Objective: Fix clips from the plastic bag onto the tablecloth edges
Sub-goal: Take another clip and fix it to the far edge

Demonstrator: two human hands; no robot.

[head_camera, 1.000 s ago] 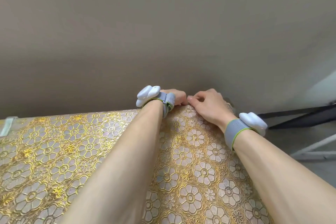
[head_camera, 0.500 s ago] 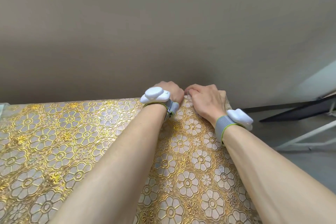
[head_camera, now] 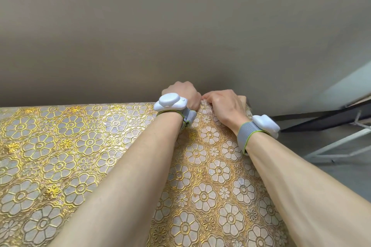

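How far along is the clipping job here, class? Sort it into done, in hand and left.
Done: no fitted clip shows. In hand: left hand and right hand grip the far edge of the tablecloth; any clip there is hidden. Left: the bare edge leftwards.

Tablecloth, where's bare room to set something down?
The wide stretch of tablecloth left of the left forearm is bare. A narrower strip lies between it and the right forearm. Crowded at the far edge, where left hand and right hand meet.
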